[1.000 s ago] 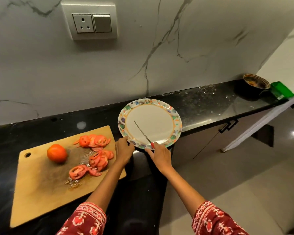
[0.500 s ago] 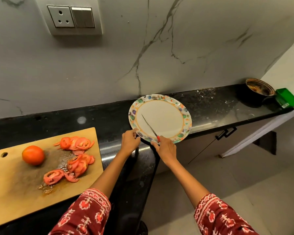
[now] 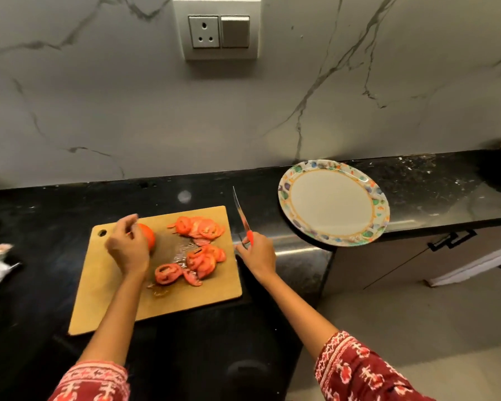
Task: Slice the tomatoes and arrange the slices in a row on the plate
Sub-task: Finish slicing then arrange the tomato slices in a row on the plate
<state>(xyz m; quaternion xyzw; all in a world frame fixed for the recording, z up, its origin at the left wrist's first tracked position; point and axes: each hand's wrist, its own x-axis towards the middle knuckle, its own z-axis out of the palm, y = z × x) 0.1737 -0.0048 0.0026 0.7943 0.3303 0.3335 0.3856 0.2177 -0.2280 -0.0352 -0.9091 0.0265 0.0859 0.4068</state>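
Right now my left hand [image 3: 128,250] hovers over the left part of the cutting board [image 3: 104,299], fingers loosely curled and blurred; it is at the whole tomato [image 3: 148,237], which peeks out from behind it, but I cannot tell whether the fingers actually touch or grip it. My right hand [image 3: 256,256] is wrapped round the red handle of the knife [image 3: 241,217], just off the board's right edge, with the blade pointing up and away toward the wall. The tomato slices [image 3: 200,227] lie in loose heaps on the right half of the board: one cluster near its far right corner, another lower by the right edge, and a few more toward the middle, with juice on the wood around them. The plate [image 3: 287,198], with its coloured rim, sits bare on the black counter [image 3: 431,183], well to the right of the board, its near edge jutting out over the counter's front edge. On the wall above the board there is a socket and switch [image 3: 219,31].
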